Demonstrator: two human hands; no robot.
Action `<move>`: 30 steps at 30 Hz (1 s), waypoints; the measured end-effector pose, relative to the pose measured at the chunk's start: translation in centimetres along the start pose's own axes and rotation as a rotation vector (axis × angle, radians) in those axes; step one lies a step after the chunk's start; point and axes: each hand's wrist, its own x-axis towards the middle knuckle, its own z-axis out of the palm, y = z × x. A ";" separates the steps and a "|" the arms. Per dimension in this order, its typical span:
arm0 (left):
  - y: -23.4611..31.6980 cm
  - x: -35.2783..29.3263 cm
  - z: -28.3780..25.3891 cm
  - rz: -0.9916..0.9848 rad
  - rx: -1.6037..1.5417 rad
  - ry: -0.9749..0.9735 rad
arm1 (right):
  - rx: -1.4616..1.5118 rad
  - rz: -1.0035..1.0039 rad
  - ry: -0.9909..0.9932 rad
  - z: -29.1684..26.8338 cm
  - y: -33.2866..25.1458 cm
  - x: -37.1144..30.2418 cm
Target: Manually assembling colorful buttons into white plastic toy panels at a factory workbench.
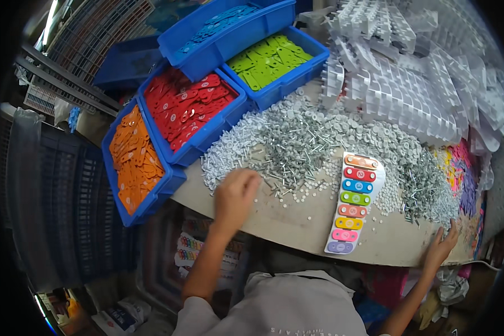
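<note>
Both hands are on the bench (319,224), well apart. Left hand (235,193) is curled, fingers down in the near edge of the pile of small white washers and metal pins (308,140); cannot tell if it pinches anything. Right hand (441,246) lies flat and spread at the bench's near right edge, just beside the pile's right end, holding nothing visible. Between the hands lies a white toy xylophone (353,204) with eight coloured bars, long axis running near to far, its far end touching the pile. Far left: blue bins, one with orange tags (135,159), one with red tags (187,109), one with green tags (270,60), and one with blue tags (218,25) stacked on top behind. Far right: heap of white plastic frames (409,84). Right edge: small multicoloured pieces (462,171) partly under the heap. Dark crate (56,207) stands left of the bench.
</note>
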 end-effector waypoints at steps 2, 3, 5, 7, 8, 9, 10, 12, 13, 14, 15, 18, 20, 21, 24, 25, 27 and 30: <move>-1.4 1.3 -1.4 0.034 0.124 0.031 | -0.081 -0.043 -0.025 0.9 1.8 -0.5; -2.1 1.7 -1.9 0.066 0.245 0.068 | -0.083 -0.029 -0.049 1.1 2.0 -0.8; -3.3 2.5 -1.9 0.104 0.278 0.075 | -0.085 -0.011 -0.071 1.7 2.2 -1.1; -3.7 3.0 -1.8 0.143 0.312 0.079 | -0.071 -0.015 -0.001 2.3 2.2 -1.0; -3.7 3.2 -1.7 0.162 0.344 0.058 | -0.073 -0.012 0.000 2.4 2.3 -0.9; -3.7 3.4 -1.5 0.181 0.375 0.036 | -0.019 0.000 0.002 2.5 2.3 -0.8; -3.6 3.5 -1.4 0.183 0.372 0.033 | 0.035 0.012 0.003 2.6 2.3 -0.6; -3.5 3.7 -1.0 0.174 0.420 0.004 | 0.056 0.032 0.012 2.7 2.5 -0.5; -3.5 3.7 -0.9 0.176 0.414 -0.001 | 0.082 0.047 0.021 2.7 2.5 -0.5; -3.6 3.7 -0.9 0.173 0.426 0.009 | 0.073 0.052 0.021 2.7 2.6 -0.5; -3.6 3.7 -0.8 0.169 0.437 0.019 | 0.077 0.081 0.015 2.7 2.8 -0.5; -3.6 3.7 -0.7 0.146 0.488 0.021 | 0.099 0.137 0.037 2.6 2.7 -0.7; -4.0 3.7 -0.7 0.158 0.456 0.014 | 0.110 0.168 0.070 2.5 2.7 -0.9; -4.3 3.7 -0.7 0.160 0.438 0.026 | 0.092 0.150 0.073 2.6 2.9 -1.0; -4.3 3.7 -1.1 0.174 0.400 0.021 | 0.060 0.147 0.074 2.6 2.4 -0.8; -4.2 3.6 -1.1 0.156 0.404 0.034 | 0.064 0.139 0.071 2.5 2.1 -0.8; -3.5 3.6 -1.1 0.171 0.448 0.089 | 0.062 0.148 0.070 2.5 1.9 -0.6; -2.0 3.1 -1.1 0.092 0.267 0.185 | 0.051 0.154 0.073 2.5 1.9 -0.4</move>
